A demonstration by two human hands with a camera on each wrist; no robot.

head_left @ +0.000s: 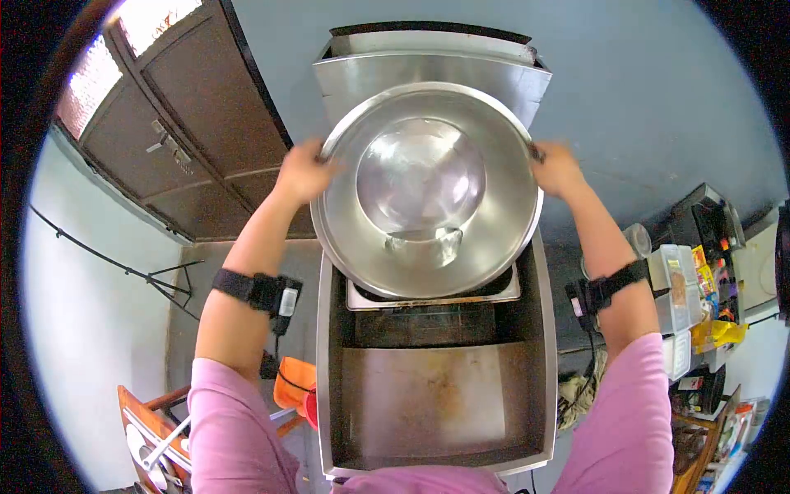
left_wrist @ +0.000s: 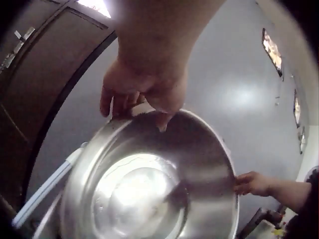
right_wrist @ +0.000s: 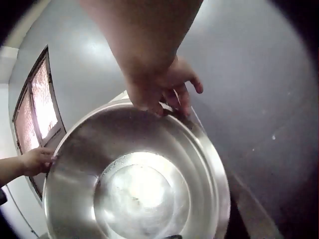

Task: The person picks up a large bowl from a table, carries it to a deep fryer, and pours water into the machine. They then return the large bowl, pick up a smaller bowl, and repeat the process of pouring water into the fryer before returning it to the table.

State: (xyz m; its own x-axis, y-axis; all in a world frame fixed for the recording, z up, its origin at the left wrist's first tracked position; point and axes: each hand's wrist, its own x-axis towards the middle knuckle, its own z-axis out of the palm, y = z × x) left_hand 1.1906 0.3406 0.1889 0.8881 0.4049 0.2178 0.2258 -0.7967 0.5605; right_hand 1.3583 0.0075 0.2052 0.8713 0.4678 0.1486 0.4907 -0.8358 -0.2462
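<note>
A large, round stainless steel wok fills the middle of the head view, above the burner of a metal cooking station. What looks like clear water lies in its bottom and reflects light. At the wok's left side, my left hand grips the rim; in the left wrist view the thumb hooks over the inside and the fingers lie outside. My right hand holds the dark handle on the opposite side, fingers curled round it in the right wrist view. Both hands look slightly blurred in the head view.
Below the wok, the station's burner frame and stained front panel show. A steel box stands behind. On the right are plastic containers and yellow packets. An orange object and wooden chair are at left.
</note>
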